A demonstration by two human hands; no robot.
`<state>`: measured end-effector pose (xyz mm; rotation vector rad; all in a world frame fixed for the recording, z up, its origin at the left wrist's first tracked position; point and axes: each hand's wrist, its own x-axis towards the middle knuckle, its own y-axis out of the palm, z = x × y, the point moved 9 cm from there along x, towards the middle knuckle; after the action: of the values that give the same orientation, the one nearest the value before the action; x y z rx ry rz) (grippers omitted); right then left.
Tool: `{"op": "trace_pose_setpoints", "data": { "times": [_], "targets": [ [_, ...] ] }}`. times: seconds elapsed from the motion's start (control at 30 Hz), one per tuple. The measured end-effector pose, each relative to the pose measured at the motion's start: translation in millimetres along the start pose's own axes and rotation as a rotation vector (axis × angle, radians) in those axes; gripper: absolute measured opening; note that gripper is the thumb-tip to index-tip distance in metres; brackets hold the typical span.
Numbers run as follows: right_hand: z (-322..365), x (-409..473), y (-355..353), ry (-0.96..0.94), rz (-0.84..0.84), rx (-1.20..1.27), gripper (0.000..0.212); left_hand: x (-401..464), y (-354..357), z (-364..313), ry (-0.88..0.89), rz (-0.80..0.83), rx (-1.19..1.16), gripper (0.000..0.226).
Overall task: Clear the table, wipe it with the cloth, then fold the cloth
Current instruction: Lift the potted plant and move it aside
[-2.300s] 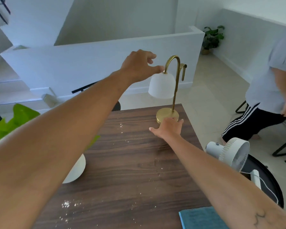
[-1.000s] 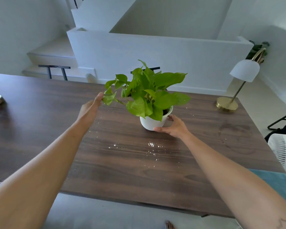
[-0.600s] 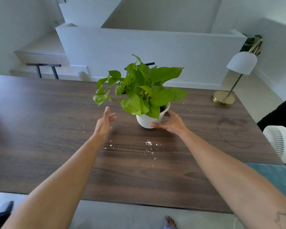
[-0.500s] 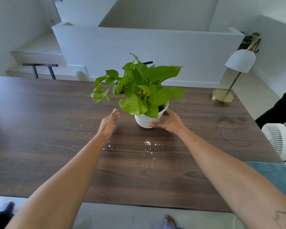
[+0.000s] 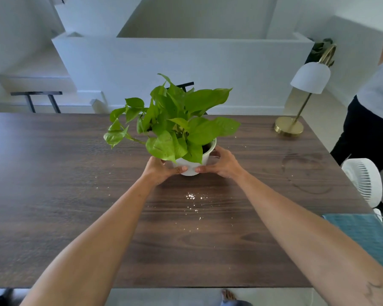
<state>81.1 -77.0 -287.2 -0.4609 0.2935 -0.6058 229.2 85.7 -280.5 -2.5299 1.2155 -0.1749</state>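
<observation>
White pot (image 5: pixel 189 165) clasped by both hands; brass lamp (image 5: pixel 301 100), crumbs (image 5: pixel 191 198), teal cloth (image 5: pixel 363 235) nearby.

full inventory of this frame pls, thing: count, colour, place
table: 1, dark wood, fills the middle
potted plant: 1, green leaves in white pot, table centre
crumbs: scattered, white, in front of the pot
lamp: 1, brass with white shade, far right corner
cloth: 1, teal, near right edge
fan: 1, white, beside the table on the right
second person: 1, grey top, dark trousers, far right
left hand: on the pot's left side
right hand: on the pot's right side
</observation>
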Motion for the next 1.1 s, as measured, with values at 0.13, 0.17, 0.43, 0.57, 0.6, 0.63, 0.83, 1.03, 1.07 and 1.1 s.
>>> {"op": "trace_pose_setpoints", "data": {
  "times": [0.13, 0.17, 0.43, 0.57, 0.6, 0.63, 0.83, 1.03, 1.07, 1.1],
  "targets": [
    [1.2, -2.4, 3.6, -0.023, 0.004, 0.026, 0.099, 2.8, 3.3, 0.6, 0.003, -0.028, -0.045, 0.063],
    [1.6, -2.8, 4.0, -0.029, 0.001, 0.024, 0.097, 3.4, 3.6, 1.3, 0.003, -0.028, -0.064, 0.063],
    [7.5, -5.8, -2.3, -0.059, -0.028, 0.061, 0.081, 8.8, 4.1, -2.7, 0.005, -0.04, -0.108, 0.069],
    [18.6, -7.1, -17.7, -0.095, -0.056, 0.082, 0.073, 17.2, 7.4, -23.4, 0.074, -0.009, -0.096, 0.063],
    [21.5, -7.3, -23.9, -0.101, -0.067, 0.085, 0.072, 20.1, 8.7, -29.2, 0.079, -0.005, -0.095, 0.064],
    [24.8, -7.2, -30.8, -0.108, -0.078, 0.076, 0.071, 23.5, 10.0, -34.9, 0.079, -0.003, -0.096, 0.068],
    [40.2, -1.4, -80.6, -0.147, -0.129, 0.062, 0.068, 49.8, 29.6, -77.3, 0.107, 0.036, -0.117, 0.091],
    [40.4, 15.6, -135.9, -0.161, -0.178, 0.049, 0.07, 91.2, 61.7, -114.9, 0.12, 0.066, -0.057, 0.093],
    [37.0, 19.3, -144.3, -0.151, -0.184, 0.051, 0.072, 98.1, 68.5, -118.5, 0.117, 0.073, -0.062, 0.094],
    [32.5, 23.3, -152.4, -0.14, -0.188, 0.054, 0.074, 104.6, 75.6, -122.1, 0.121, 0.08, -0.067, 0.093]
  ]
}}
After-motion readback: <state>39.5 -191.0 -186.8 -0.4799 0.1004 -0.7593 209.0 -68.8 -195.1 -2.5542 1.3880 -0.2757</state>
